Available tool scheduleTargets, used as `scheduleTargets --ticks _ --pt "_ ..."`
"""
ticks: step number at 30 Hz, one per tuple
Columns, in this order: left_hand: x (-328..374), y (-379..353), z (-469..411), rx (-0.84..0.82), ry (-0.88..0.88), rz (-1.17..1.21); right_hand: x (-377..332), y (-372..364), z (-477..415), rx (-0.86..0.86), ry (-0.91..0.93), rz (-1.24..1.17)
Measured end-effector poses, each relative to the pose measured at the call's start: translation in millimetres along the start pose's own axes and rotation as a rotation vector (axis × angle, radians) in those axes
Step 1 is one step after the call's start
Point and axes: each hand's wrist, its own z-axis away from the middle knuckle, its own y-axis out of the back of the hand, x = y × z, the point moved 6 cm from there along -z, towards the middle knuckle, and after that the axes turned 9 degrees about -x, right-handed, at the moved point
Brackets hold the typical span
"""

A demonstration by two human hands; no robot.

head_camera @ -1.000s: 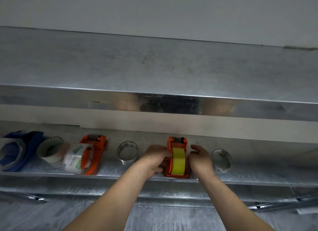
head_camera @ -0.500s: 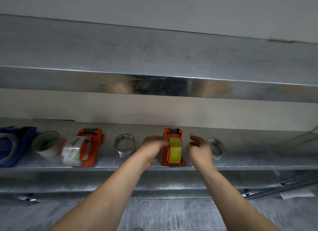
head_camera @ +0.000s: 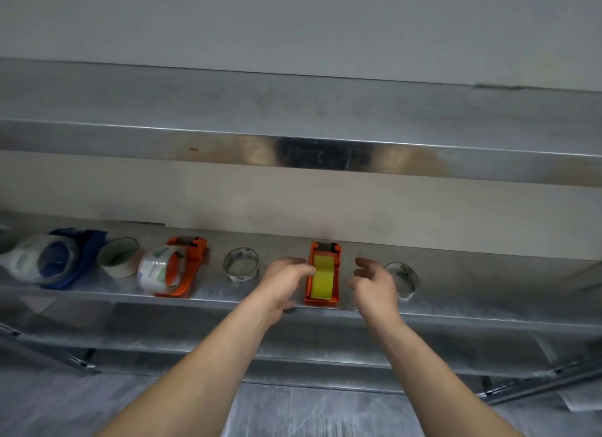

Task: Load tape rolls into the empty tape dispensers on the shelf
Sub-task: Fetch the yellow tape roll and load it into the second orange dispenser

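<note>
- Orange tape dispenser (head_camera: 337,273), loaded with a yellow tape roll (head_camera: 322,278), on the lower metal shelf (head_camera: 488,299), close to its front edge and centred in view.
- Left hand (head_camera: 285,283) against the dispenser's left side, fingers curled, fingertips (head_camera: 306,269) touching the wall beside the yellow roll; true grip or mere touch impossible to tell.
- Right hand (head_camera: 374,285) just right of the dispenser, apart from it, fingers loosely curled, holding nothing.
- Clear tape roll (head_camera: 241,264) just left of the left hand; another clear roll (head_camera: 404,278) partly hidden behind the right hand.
- Further left: second orange dispenser (head_camera: 192,267) carrying a clear printed roll (head_camera: 153,270), then a pale roll (head_camera: 119,257), then a blue dispenser (head_camera: 88,251) with its own roll (head_camera: 32,264).
- Above everything, an upper metal shelf (head_camera: 293,104).
</note>
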Motion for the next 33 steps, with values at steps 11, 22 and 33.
scheduleTargets --ticks 11,22,33 --pt "-9 -11 20 0.042 -0.077 -0.015 -1 10 24 -0.109 0.038 -0.03" --pt "-29 -12 8 -0.002 -0.004 -0.015 -3 -23 29 -0.329 -0.006 -0.047" --pt "-35 -17 -4 -0.149 0.056 -0.065 -1 -40 24 -0.343 -0.034 -0.082"
